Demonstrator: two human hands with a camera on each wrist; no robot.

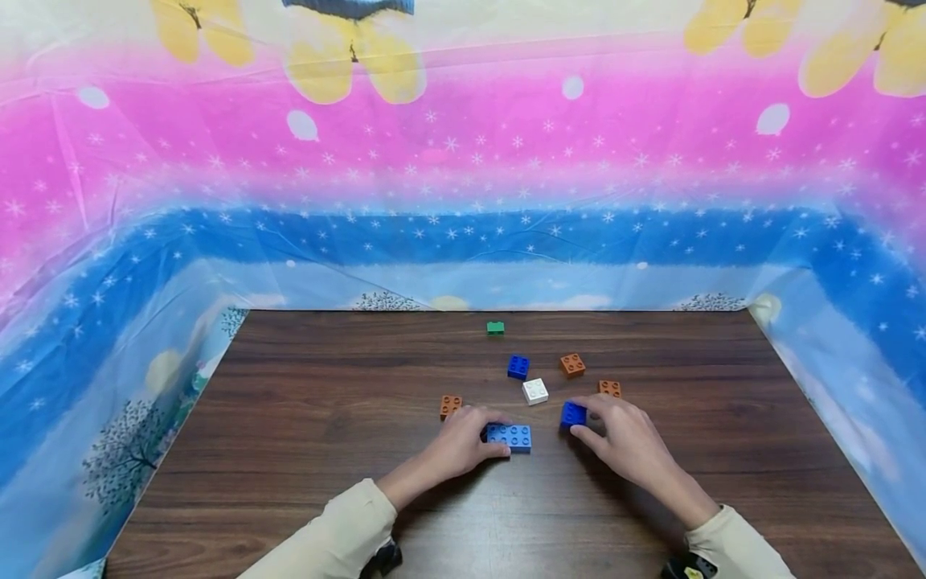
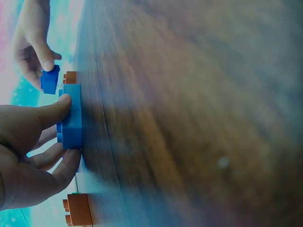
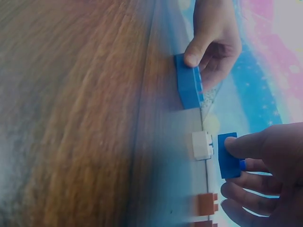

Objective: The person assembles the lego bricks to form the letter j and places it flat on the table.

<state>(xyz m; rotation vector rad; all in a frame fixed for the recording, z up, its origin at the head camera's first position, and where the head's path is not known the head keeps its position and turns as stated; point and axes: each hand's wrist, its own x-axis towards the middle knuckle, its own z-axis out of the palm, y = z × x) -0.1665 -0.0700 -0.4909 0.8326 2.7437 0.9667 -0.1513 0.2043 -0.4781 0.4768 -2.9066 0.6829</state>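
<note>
My left hand (image 1: 463,442) grips a long light-blue toy building brick (image 1: 517,439) at its left end, thumb on the near side. The brick lies studs up on the table, as the left wrist view shows from the side (image 2: 72,118). To the right, my right hand (image 1: 628,434) pinches a smaller dark-blue brick (image 1: 572,416) between thumb and fingers. In the right wrist view this dark-blue brick (image 3: 229,156) is held raised off the tabletop. A gap separates the two held bricks.
Beyond the hands stand a white brick (image 1: 535,392), another dark-blue brick (image 1: 518,367) and an orange brick (image 1: 572,365). Orange bricks also sit by the left hand (image 1: 451,406) and right hand (image 1: 609,388). Far back is a green brick (image 1: 495,328) on the wooden table (image 1: 325,386).
</note>
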